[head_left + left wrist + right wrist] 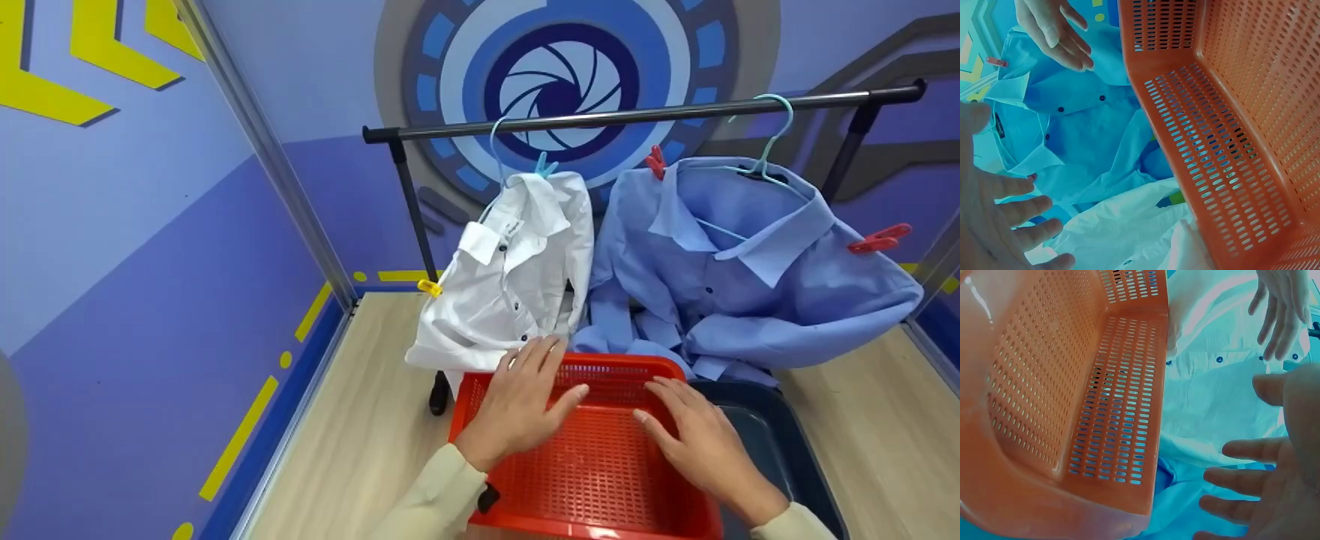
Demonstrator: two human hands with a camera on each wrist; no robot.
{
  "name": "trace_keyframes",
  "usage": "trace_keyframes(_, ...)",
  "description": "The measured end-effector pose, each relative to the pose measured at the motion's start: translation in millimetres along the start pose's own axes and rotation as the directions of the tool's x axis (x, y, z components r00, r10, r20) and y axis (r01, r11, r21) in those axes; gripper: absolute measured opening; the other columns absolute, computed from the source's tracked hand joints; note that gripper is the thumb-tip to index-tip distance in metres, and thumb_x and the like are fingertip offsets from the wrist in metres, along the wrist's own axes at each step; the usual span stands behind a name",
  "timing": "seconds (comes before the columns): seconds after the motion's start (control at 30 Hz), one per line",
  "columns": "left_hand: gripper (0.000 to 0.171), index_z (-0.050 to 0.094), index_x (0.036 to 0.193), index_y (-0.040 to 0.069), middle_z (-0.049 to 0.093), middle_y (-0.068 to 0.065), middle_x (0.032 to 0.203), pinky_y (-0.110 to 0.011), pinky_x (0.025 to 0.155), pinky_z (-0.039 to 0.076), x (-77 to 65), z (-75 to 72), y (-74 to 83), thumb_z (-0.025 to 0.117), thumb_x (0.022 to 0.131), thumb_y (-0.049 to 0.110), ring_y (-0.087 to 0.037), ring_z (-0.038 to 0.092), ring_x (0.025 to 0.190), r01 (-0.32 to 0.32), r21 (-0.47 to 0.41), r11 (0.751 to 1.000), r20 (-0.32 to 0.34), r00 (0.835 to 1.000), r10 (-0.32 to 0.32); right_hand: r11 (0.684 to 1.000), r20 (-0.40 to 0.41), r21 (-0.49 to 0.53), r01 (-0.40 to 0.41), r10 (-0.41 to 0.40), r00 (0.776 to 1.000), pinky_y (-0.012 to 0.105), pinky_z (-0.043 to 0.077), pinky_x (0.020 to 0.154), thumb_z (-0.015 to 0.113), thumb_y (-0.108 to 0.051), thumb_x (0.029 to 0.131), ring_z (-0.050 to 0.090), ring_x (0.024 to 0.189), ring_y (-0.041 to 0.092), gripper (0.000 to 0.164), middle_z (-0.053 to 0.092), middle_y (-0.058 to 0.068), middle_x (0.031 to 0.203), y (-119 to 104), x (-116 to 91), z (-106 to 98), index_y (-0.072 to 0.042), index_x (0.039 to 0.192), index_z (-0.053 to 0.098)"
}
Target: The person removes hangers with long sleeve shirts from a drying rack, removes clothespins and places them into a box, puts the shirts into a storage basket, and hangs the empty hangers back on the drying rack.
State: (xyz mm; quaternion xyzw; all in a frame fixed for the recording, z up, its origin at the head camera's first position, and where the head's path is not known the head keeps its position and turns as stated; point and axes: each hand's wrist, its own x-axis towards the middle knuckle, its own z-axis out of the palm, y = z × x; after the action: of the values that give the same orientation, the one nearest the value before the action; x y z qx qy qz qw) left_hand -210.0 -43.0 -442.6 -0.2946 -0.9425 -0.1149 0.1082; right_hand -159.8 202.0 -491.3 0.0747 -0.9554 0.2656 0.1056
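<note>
In the head view both hands hover over a red plastic basket with perforated walls. My left hand is over its left side, fingers extended toward the white shirt. The right hand is over the basket's right side, fingers spread and holding nothing. Behind the basket the white shirt hangs on a hanger, with a blue clothespin at its collar and a yellow clothespin at one shoulder. To its right hangs a blue shirt with red clothespins at its shoulders.
A black garment rack carries both hangers across the back. Partly under the basket, a dark blue tray lies at the right on the wooden table. A metal-edged wall panel stands on the left.
</note>
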Motion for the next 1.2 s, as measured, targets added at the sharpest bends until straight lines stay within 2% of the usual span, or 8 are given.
trace_keyframes(0.13,0.056,0.052,0.135,0.021,0.057,0.003,0.134,-0.038,0.106,0.04,3.2,-6.5,-2.6,0.023,0.102,0.055,-0.016,0.05,0.128,-0.028,-0.022,0.999,-0.075,0.997,0.026,0.999,-0.035,0.04,-0.008,0.009,0.999,0.063,0.043,0.094,0.061,-0.04,0.093,0.054,0.12,0.034,0.04,0.061,0.012,0.126,3.4,-2.0,-0.6,-0.008,0.116,0.066)
trace_keyframes(0.3,0.044,0.061,0.124,0.017,0.066,0.001,0.121,-0.035,0.096,0.047,8.0,-16.3,-9.6,0.039,0.101,0.047,-0.016,0.061,0.115,-0.049,-0.022,0.999,-0.198,0.979,0.044,0.995,0.001,0.086,-0.057,0.058,0.998,0.06,0.045,0.096,0.062,-0.035,0.094,0.054,0.119,0.032,0.032,0.061,0.01,0.123,10.5,-4.5,-3.3,-0.01,0.113,0.066)
trace_keyframes(0.43,0.035,0.064,0.119,0.014,0.068,0.0,0.114,-0.035,0.092,0.048,12.8,-26.5,-16.3,0.053,0.097,0.039,-0.017,0.064,0.109,-0.064,-0.008,0.998,-0.317,0.947,0.058,0.994,-0.027,0.098,-0.058,0.061,0.998,0.059,0.045,0.096,0.062,-0.034,0.094,0.052,0.119,0.032,0.031,0.06,0.011,0.124,17.0,-7.6,-3.4,-0.008,0.112,0.065)
trace_keyframes(0.6,0.03,0.065,0.114,0.014,0.069,0.0,0.11,-0.036,0.089,0.047,17.0,-39.8,-22.6,0.059,0.094,0.035,-0.017,0.065,0.105,-0.057,-0.013,0.998,-0.423,0.905,0.046,0.991,-0.035,0.11,-0.072,0.076,0.996,0.059,0.044,0.096,0.061,-0.038,0.094,0.052,0.119,0.034,0.038,0.058,0.014,0.127,22.8,-11.4,-2.5,-0.006,0.114,0.064)
trace_keyframes(0.7,0.028,0.065,0.112,0.014,0.069,0.0,0.107,-0.036,0.088,0.047,19.5,-46.8,-26.3,0.059,0.094,0.035,-0.016,0.065,0.103,-0.039,-0.017,0.999,-0.454,0.891,0.027,0.989,-0.027,0.123,-0.087,0.091,0.996,0.06,0.043,0.097,0.06,-0.039,0.094,0.051,0.12,0.035,0.041,0.056,0.015,0.128,25.7,-14.1,-0.5,-0.005,0.116,0.063)
trace_keyframes(0.9,0.027,0.064,0.112,0.014,0.068,0.0,0.108,-0.036,0.091,0.046,23.1,-57.7,-34.5,0.057,0.095,0.034,-0.016,0.063,0.104,0.012,-0.047,0.999,-0.478,0.878,-0.033,0.985,0.006,0.13,-0.115,0.115,0.993,0.062,0.04,0.098,0.062,-0.034,0.094,0.049,0.123,0.039,0.041,0.051,0.019,0.134,29.0,-19.9,8.0,-0.002,0.121,0.06)
trace_keyframes(1.07,0.026,0.064,0.111,0.013,0.067,-0.001,0.108,-0.036,0.092,0.046,23.3,-64.1,-41.1,0.058,0.094,0.032,-0.017,0.062,0.105,0.032,-0.045,0.998,-0.506,0.861,-0.051,0.985,0.028,0.119,-0.125,0.122,0.992,0.066,0.038,0.099,0.063,-0.03,0.093,0.044,0.127,0.043,0.044,0.043,0.022,0.142,30.4,-23.1,14.1,-0.002,0.126,0.056)
trace_keyframes(1.2,0.026,0.064,0.111,0.013,0.067,-0.001,0.108,-0.037,0.094,0.046,23.5,-70.2,-46.2,0.058,0.094,0.031,-0.019,0.062,0.105,0.047,-0.038,0.998,-0.516,0.854,-0.059,0.979,0.095,0.123,-0.163,0.152,0.984,0.068,0.035,0.099,0.06,-0.039,0.094,0.038,0.131,0.045,0.056,0.032,0.023,0.15,33.5,-24.6,17.1,-0.004,0.135,0.049)
